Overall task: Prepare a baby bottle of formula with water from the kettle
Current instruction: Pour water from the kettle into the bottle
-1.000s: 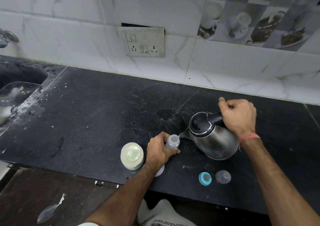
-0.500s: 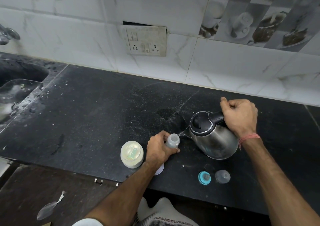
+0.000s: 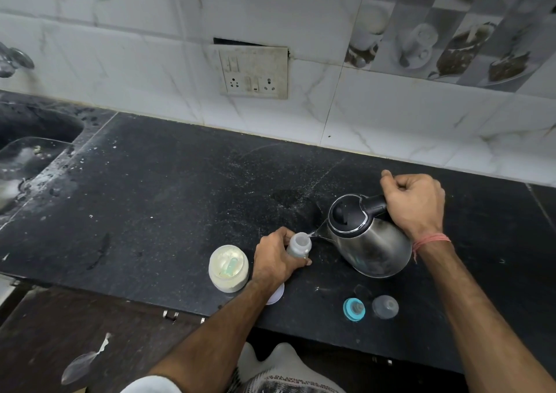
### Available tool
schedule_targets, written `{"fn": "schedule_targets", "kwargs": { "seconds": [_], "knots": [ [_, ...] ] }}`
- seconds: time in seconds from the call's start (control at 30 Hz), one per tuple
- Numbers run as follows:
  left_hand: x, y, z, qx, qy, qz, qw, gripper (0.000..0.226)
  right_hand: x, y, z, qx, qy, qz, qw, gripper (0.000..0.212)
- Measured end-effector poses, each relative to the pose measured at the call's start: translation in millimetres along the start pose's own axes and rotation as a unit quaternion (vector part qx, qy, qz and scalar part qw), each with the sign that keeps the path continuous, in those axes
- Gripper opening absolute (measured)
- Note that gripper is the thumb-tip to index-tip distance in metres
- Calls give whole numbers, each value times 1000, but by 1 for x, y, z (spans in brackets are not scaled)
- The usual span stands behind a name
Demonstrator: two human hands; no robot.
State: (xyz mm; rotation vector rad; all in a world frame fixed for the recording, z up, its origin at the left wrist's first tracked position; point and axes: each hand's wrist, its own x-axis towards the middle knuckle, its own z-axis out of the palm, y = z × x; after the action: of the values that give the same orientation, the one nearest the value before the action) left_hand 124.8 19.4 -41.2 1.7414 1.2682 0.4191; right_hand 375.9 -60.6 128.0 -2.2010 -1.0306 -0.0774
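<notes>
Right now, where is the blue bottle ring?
In the head view, the blue ring lies on the counter near its front edge, right of centre, beside the clear cap, below the kettle.

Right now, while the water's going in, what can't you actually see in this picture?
- Head view: the water level in the bottle; the left hand wraps its body.
- The kettle handle, covered by the right hand.
- The white disc behind the left wrist, mostly hidden.
- The sink, cut off by the left edge.
</notes>
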Motion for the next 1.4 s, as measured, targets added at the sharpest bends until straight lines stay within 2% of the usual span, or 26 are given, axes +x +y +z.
{"fn": "schedule_targets", "kwargs": {
  "seconds": [0.33,0.8,1.03,1.23,1.4],
  "knots": [
    [-1,1,-1,-8,0,-1,1000,59,-2,3,0,19,12,19,1000,66],
    [-2,-2,4,-28,9,2,1000,60,-13,34,-5,122,68,122,983,67],
    [-3,0,3,-13,16,4,1000,58,-14,68,12,239,87,178,950,47],
    [-4,3,0,-12,5,2,1000,56,-19,79,27,319,93,214,919,53],
    [-5,4,-2,-3,-4,-2,1000,56,-24,82,34,343,97,237,904,53]
  ]
}}
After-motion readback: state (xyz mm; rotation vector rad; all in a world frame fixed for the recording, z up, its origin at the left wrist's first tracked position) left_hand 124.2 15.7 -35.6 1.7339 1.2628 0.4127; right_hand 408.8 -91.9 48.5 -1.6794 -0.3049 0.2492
